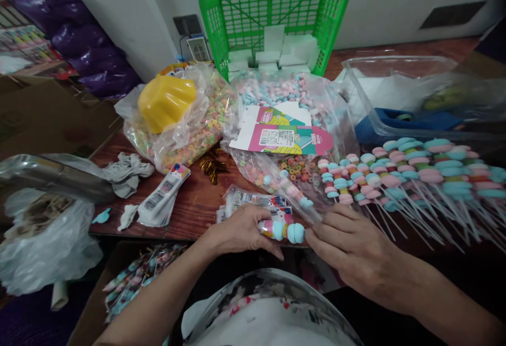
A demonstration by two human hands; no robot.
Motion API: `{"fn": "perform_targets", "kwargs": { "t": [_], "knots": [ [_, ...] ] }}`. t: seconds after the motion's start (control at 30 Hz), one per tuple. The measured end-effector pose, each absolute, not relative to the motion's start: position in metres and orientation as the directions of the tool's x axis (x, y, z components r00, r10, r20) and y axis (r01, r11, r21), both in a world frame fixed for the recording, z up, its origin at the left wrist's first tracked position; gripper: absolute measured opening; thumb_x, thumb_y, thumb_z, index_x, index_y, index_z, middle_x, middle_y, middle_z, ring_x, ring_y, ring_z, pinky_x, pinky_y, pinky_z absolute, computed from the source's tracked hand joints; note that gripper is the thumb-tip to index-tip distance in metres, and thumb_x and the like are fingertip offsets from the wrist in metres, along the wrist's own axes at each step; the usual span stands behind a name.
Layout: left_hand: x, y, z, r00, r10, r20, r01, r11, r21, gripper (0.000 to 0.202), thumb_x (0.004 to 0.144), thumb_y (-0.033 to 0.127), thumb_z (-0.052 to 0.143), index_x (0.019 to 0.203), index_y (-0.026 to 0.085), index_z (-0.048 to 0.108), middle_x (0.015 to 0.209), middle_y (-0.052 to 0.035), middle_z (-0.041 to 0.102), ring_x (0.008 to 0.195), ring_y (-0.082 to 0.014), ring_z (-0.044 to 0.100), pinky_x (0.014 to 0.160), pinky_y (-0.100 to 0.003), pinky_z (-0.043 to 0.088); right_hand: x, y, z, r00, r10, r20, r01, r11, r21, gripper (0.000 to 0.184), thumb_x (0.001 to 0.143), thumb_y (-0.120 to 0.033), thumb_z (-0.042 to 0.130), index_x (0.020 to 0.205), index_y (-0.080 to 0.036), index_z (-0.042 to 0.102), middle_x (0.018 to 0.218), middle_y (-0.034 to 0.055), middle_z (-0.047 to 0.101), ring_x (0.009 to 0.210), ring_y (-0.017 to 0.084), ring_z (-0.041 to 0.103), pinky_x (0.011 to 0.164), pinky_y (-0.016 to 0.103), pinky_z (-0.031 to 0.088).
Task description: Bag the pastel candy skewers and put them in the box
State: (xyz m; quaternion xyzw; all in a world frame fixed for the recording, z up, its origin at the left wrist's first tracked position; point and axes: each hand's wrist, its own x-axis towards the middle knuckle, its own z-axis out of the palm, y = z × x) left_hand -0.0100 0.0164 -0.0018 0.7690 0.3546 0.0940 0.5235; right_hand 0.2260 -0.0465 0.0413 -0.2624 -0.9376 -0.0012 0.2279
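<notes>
1. The candy skewer [295,233] lies between the hands: at 3 o'clock from the left hand [248,228], 9 o'clock from the right hand [353,243].
2. The left hand grasps its left end.
3. The right hand's curled fingers meet its right end; I cannot tell their grip.
4. Skewer pile [430,176]: 1 o'clock from the right hand.

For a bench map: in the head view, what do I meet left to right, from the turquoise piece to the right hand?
Turquoise piece, crumpled white scrap, printed stack, left hand, held candies, right hand.
</notes>
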Motion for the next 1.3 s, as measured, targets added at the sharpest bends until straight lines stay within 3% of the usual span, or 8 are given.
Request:
{"fn": "perform_targets", "kwargs": {
  "t": [0.17,0.33,0.47,0.6,0.73,0.87,1.17,1.3],
  "knots": [
    [-0.014,0.02,-0.005,0.744,0.581,-0.329,0.47,-0.104,0.877,0.043,0.049,0.047,0.083,0.071,0.014,0.067,0.058,0.0083,0.045,0.058,-0.0076,0.038,0.051,-0.018,0.029,0.23,-0.057,0.049,-0.801,0.379,0.464,0.421,0.907,-0.014,0.032,0.092,-0.008,0.034,0.103,-0.008,0.064,0.092,0.0118,0.067,0.088,0.021,0.058,0.089,0.043,0.041],
    [-0.012,0.018,-0.002,0.762,0.583,-0.281,0.417,-0.111,0.902,0.044,0.049,0.047,0.084,0.07,0.013,0.065,0.06,0.008,0.047,0.06,-0.0078,0.04,0.053,-0.018,0.031,0.233,-0.059,0.045,-0.764,0.368,0.53,0.395,0.916,-0.066,0.033,0.093,-0.009,0.032,0.099,-0.009,0.065,0.093,0.011,0.067,0.09,0.02,0.057,0.09,0.042,0.041],
    [-0.006,0.015,0.002,0.781,0.577,-0.239,0.414,-0.193,0.89,0.042,0.058,0.05,0.079,0.074,0.014,0.064,0.064,0.0067,0.051,0.063,-0.0093,0.045,0.058,-0.019,0.034,0.221,-0.052,0.03,-0.726,0.481,0.491,0.486,0.865,-0.128,0.027,0.091,-0.007,0.038,0.1,-0.01,0.063,0.086,0.0087,0.065,0.081,0.019,0.055,0.081,0.042,0.041],
    [-0.002,0.011,0.001,0.737,0.647,-0.195,0.538,-0.388,0.748,0.04,0.063,0.053,0.076,0.077,0.017,0.064,0.066,0.0056,0.056,0.066,-0.0116,0.05,0.06,-0.021,0.031,0.209,-0.047,0.023,-0.605,0.674,0.424,0.624,0.732,-0.273,0.028,0.087,-0.004,0.036,0.085,-0.014,0.062,0.074,0.0057,0.061,0.071,0.017,0.052,0.071,0.035,0.04],
    [-0.006,0.01,-0.004,0.699,0.7,-0.147,0.618,-0.488,0.616,0.042,0.062,0.056,0.075,0.079,0.019,0.063,0.072,0.0026,0.06,0.068,-0.0144,0.052,0.059,-0.023,0.028,0.213,-0.043,0.036,-0.522,0.835,0.175,0.656,0.524,-0.544,0.023,0.09,-0.012,0.042,0.079,-0.02,0.06,0.071,-0.0001,0.062,0.066,0.014,0.055,0.065,0.028,0.04],
    [-0.013,0.012,-0.004,0.664,0.74,-0.107,0.642,-0.492,0.588,0.043,0.062,0.056,0.076,0.077,0.019,0.06,0.075,0.0015,0.061,0.067,-0.0144,0.053,0.058,-0.024,0.028,0.221,-0.04,0.044,-0.501,0.863,0.069,0.661,0.433,-0.613,0.017,0.091,-0.018,0.046,0.083,-0.023,0.06,0.075,-0.0021,0.062,0.07,0.013,0.056,0.067,0.028,0.04],
    [-0.002,0.012,0.004,0.691,0.709,-0.137,0.617,-0.481,0.624,0.041,0.063,0.055,0.075,0.08,0.019,0.062,0.076,0.0011,0.063,0.074,-0.0176,0.056,0.063,-0.025,0.034,0.203,-0.036,0.018,-0.58,0.72,0.381,0.625,0.693,-0.359,0.02,0.085,-0.004,0.044,0.08,-0.017,0.058,0.077,0.0044,0.056,0.074,0.018,0.049,0.072,0.033,0.039],
    [-0.011,0.021,0.014,0.694,0.701,-0.163,0.56,-0.383,0.735,0.07,0.056,0.051,0.08,0.116,0.02,0.059,0.109,-0.005,0.065,0.098,-0.0238,0.057,0.083,-0.03,0.04,0.215,-0.028,0.026,-0.592,0.647,0.481,0.685,0.718,-0.122,0.019,0.085,-0.005,0.045,0.082,-0.016,0.06,0.074,0.0052,0.055,0.071,0.019,0.048,0.07,0.036,0.039]
  ]
}}
